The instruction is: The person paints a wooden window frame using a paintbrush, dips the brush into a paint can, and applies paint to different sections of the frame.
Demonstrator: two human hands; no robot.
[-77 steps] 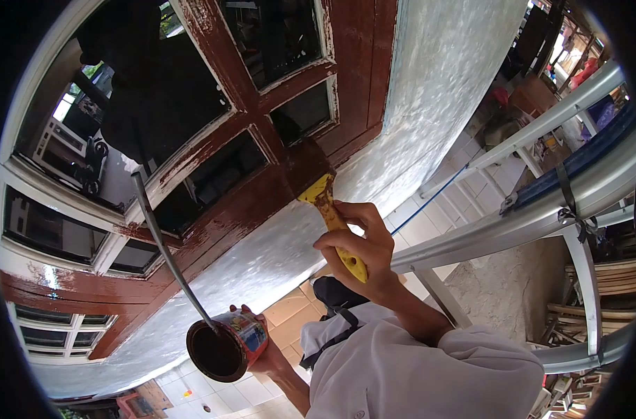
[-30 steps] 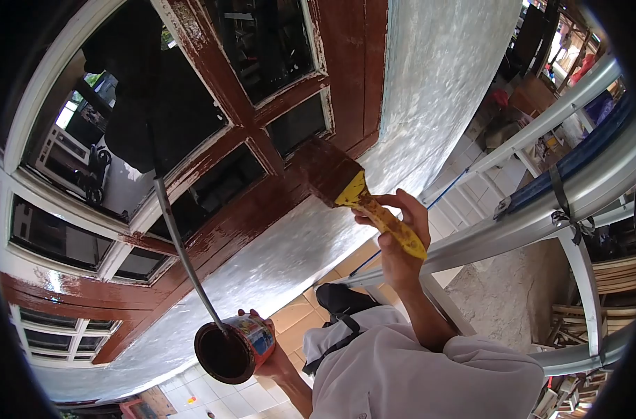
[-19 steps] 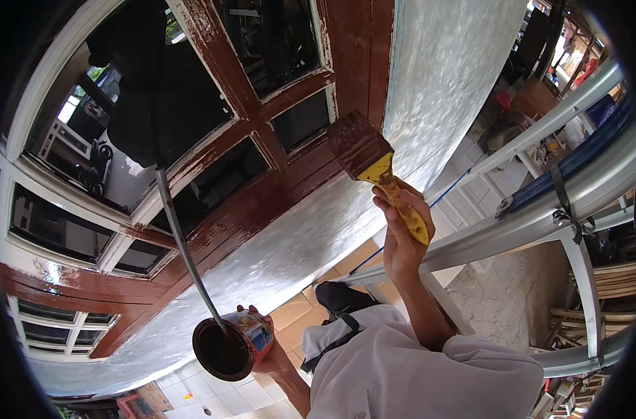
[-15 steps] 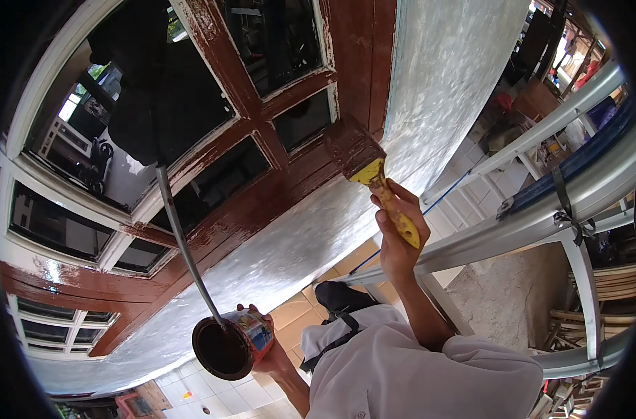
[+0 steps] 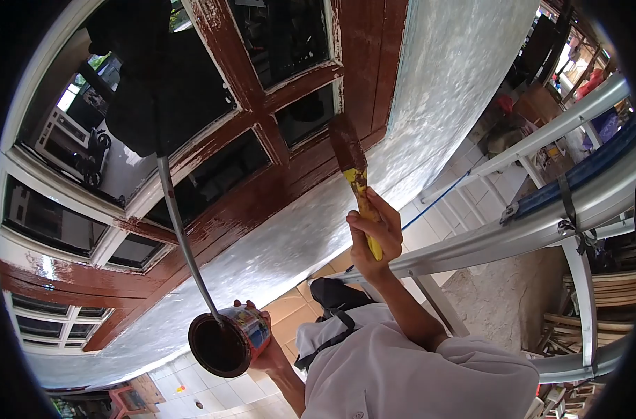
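My right hand (image 5: 377, 234) is closed round the yellow handle of a paintbrush (image 5: 360, 178). Its wide bristles, coated in brown paint, lie over the lower rail of the window frame (image 5: 311, 164); whether they touch it I cannot tell. My left hand (image 5: 263, 349) grips a paint can (image 5: 253, 331) from the side, lower down. The can's open mouth shows dark brown inside, and its label is partly covered by my fingers. A thin grey metal rod (image 5: 181, 234) runs from the window down to the can's rim.
Glass panes (image 5: 213, 171) sit between brown and pale, patchy bars. Below the frame runs a grey-white wall (image 5: 262, 241). An aluminium ladder (image 5: 464, 241) stands close on my right, with stacked wood strips (image 5: 615, 293) behind it. White floor tiles (image 5: 220, 394) lie below.
My right hand has moved left and slightly down with the paintbrush, which has turned so that it shows more edge-on. The can in my left hand has barely shifted.
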